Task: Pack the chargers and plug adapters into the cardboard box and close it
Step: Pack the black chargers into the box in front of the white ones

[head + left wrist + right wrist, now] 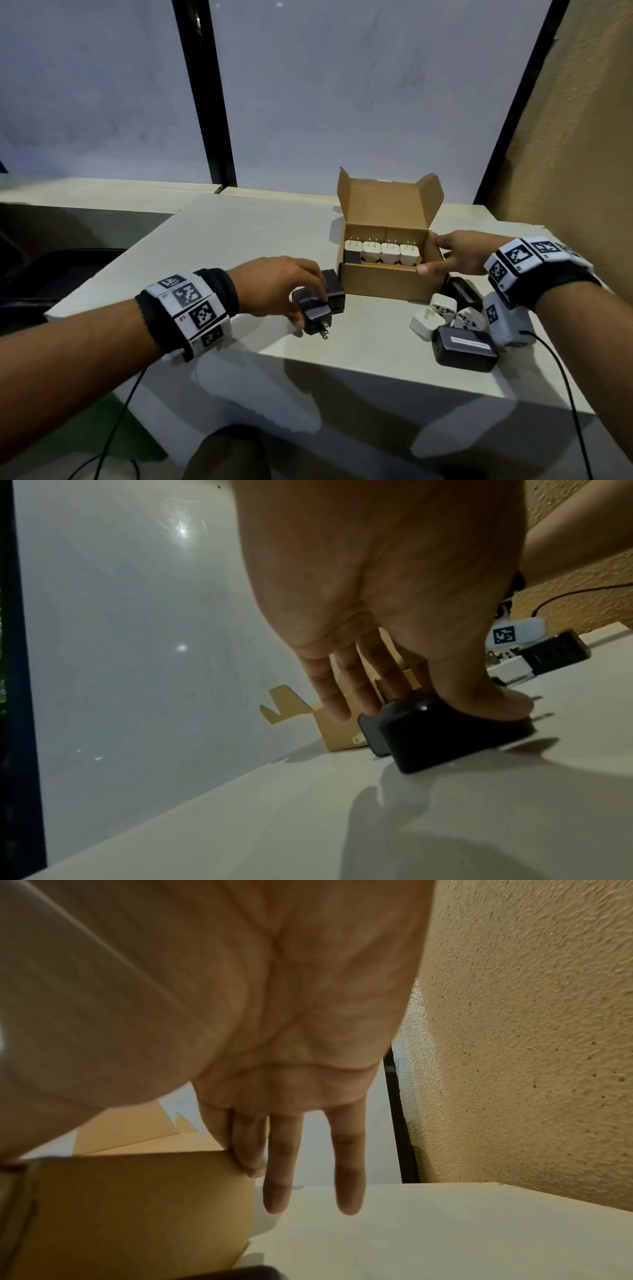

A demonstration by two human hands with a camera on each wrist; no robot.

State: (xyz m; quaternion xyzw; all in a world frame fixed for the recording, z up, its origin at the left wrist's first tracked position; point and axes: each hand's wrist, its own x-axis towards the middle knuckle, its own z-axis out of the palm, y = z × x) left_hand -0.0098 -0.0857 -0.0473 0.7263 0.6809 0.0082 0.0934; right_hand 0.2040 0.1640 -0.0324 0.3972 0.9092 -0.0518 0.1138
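The open cardboard box (383,282) stands on the table with its lid up. Inside, a row of white chargers (380,253) sits prongs up, with one black charger (352,257) at the left end. My left hand (308,308) pinches a black charger (313,313) lying on the table left of the box, thumb on top in the left wrist view (411,704). A second black charger (334,287) lies just behind it. My right hand (433,253) holds the box's right wall, thumb at the near corner and fingers at the far corner (260,1150).
Right of the box lies a pile: white plug adapters (442,308), a flat black charger (464,347) and another black one (460,291). The table's front edge (376,380) is close. A textured wall (582,154) rises on the right; cables hang from both wrists.
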